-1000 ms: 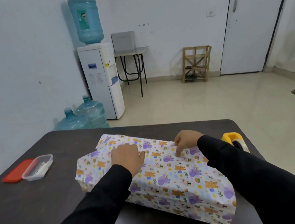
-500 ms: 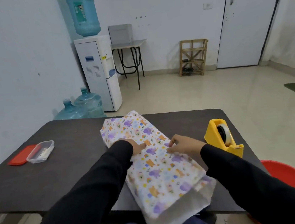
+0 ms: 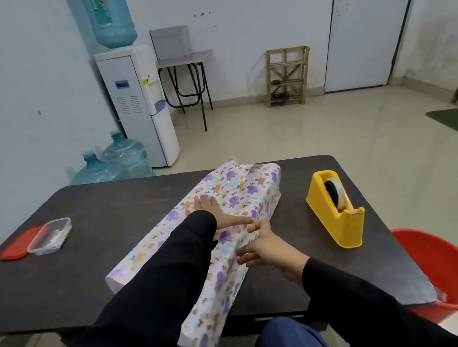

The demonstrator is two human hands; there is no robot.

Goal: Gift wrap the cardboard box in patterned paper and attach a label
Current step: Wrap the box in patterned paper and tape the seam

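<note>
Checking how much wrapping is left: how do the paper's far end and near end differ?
The far end looks folded in and keeps a blocky shape, while the near end is a limp, unfolded flap. The far end rests on the table, whereas the near end hangs past its front edge. Both show the same animal pattern.

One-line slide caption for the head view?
Left hand presses flat on the paper-wrapped box, right hand touches its side; yellow tape dispenser stands nearby.
</note>
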